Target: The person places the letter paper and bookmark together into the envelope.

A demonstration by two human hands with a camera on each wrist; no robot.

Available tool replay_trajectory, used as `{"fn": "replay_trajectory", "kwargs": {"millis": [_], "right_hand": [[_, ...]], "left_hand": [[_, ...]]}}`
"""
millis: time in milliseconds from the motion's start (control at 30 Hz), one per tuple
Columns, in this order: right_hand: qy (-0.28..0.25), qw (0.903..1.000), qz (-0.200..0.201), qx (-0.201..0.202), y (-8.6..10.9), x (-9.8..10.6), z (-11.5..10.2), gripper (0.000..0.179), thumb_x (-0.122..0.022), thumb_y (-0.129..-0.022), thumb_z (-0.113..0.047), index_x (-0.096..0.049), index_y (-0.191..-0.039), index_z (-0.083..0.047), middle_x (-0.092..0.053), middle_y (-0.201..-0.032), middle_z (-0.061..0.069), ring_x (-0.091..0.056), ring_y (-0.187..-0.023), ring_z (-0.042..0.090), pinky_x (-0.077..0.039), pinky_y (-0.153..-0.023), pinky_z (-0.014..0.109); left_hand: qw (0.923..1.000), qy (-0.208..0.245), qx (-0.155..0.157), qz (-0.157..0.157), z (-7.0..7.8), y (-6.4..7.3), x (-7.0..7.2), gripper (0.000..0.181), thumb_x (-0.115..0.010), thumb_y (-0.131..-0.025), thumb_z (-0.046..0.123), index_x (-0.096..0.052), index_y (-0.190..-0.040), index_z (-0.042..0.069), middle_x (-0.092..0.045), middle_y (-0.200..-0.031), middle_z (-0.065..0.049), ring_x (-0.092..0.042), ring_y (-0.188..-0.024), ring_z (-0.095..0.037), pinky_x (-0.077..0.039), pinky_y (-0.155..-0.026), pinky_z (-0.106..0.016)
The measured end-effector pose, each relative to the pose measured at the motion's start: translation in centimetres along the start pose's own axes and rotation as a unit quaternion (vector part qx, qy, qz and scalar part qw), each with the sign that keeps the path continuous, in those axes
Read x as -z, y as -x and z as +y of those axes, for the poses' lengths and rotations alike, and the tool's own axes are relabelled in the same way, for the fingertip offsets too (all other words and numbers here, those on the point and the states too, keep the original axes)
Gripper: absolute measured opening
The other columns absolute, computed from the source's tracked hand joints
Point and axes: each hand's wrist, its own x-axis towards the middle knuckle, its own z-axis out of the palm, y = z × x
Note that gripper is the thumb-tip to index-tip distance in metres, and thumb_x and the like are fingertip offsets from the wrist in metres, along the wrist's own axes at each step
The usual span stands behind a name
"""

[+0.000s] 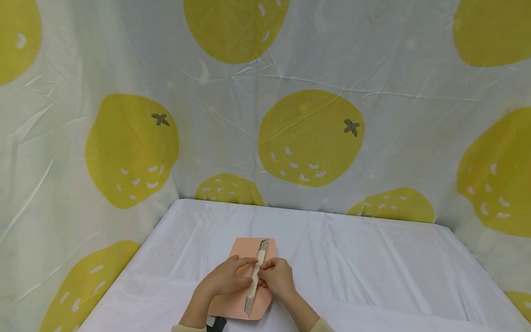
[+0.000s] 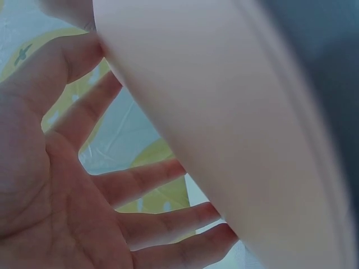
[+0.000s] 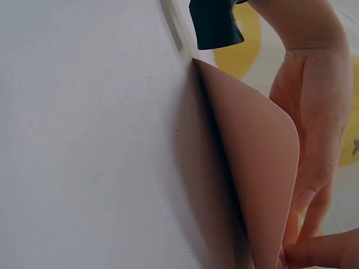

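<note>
A pink envelope (image 1: 234, 299) lies on the white cloth, slightly tilted, one side of it folded over. Along its opening runs a cream strip (image 1: 255, 280), with grey, speckled patches at its two ends. My left hand (image 1: 228, 276) rests on the envelope, thumb and forefinger reaching to the strip. In the left wrist view its fingers (image 2: 140, 185) are fairly straight and touch the paper's edge. With curled fingers my right hand (image 1: 279, 278) pinches the folded side by the strip. In the right wrist view the envelope (image 3: 255, 145) stands partly raised off the cloth.
White cloth (image 1: 373, 272) covers the table, wrinkled to the right. Lemon-printed curtains (image 1: 228, 129) hang behind and at both sides. A dark device (image 3: 216, 25) sits at the left wrist, near the envelope's near corner.
</note>
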Motion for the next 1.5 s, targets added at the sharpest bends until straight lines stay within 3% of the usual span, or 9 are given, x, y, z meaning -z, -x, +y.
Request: {"fn": "replay_trajectory", "kwargs": {"millis": [233, 467, 700, 1000, 1500], "right_hand": [[-0.010, 0.9999, -0.011, 0.003, -0.2, -0.5, 0.3, 0.008, -0.066, -0.077, 0.009, -0.062, -0.083, 0.006, -0.062, -0.062, 0.006, -0.065, -0.053, 0.014, -0.054, -0.051, 0.026], [-0.024, 0.9996, -0.015, -0.005, -0.2, -0.8, 0.3, 0.010, -0.066, -0.075, 0.010, -0.062, -0.084, 0.006, -0.065, -0.063, 0.009, -0.066, -0.055, 0.017, -0.054, -0.052, 0.026], [-0.022, 0.9996, -0.016, -0.009, -0.2, -0.9, 0.4, 0.010, -0.066, -0.076, 0.010, -0.062, -0.084, 0.006, -0.065, -0.064, 0.007, -0.067, -0.055, 0.017, -0.054, -0.052, 0.026], [-0.026, 0.9995, -0.014, -0.013, -0.3, -1.1, 0.6, 0.010, -0.066, -0.074, 0.009, -0.062, -0.083, 0.006, -0.065, -0.065, 0.007, -0.065, -0.053, 0.014, -0.054, -0.052, 0.026], [-0.050, 0.9987, -0.009, -0.007, -0.5, -1.2, 1.2, 0.006, -0.067, -0.077, 0.007, -0.062, -0.081, 0.007, -0.067, -0.066, 0.010, -0.066, -0.054, 0.016, -0.055, -0.053, 0.028]], "left_hand": [[0.9999, -0.007, 0.007, 0.004, 0.2, 0.1, 0.0, 0.048, -0.069, -0.084, 0.025, -0.061, -0.132, 0.020, -0.047, -0.136, -0.032, -0.038, -0.128, -0.055, -0.036, -0.091, -0.070], [0.9999, -0.009, -0.010, 0.003, 0.4, 0.0, -0.2, 0.049, -0.069, -0.086, 0.027, -0.061, -0.132, 0.016, -0.053, -0.133, -0.028, -0.039, -0.127, -0.055, -0.038, -0.089, -0.070], [0.9998, -0.018, -0.012, 0.003, 0.5, 0.0, -0.3, 0.049, -0.069, -0.085, 0.024, -0.061, -0.132, 0.014, -0.046, -0.135, -0.035, -0.044, -0.121, -0.057, -0.040, -0.086, -0.069], [0.9998, -0.018, 0.000, 0.009, 0.6, 0.0, -0.4, 0.049, -0.071, -0.084, 0.026, -0.062, -0.131, 0.016, -0.047, -0.135, -0.035, -0.036, -0.127, -0.059, -0.038, -0.087, -0.071], [0.9990, -0.041, 0.003, 0.016, 0.5, -0.1, -0.7, 0.047, -0.070, -0.084, 0.025, -0.063, -0.130, 0.016, -0.047, -0.134, -0.035, -0.042, -0.120, -0.061, -0.042, -0.083, -0.070]]}}
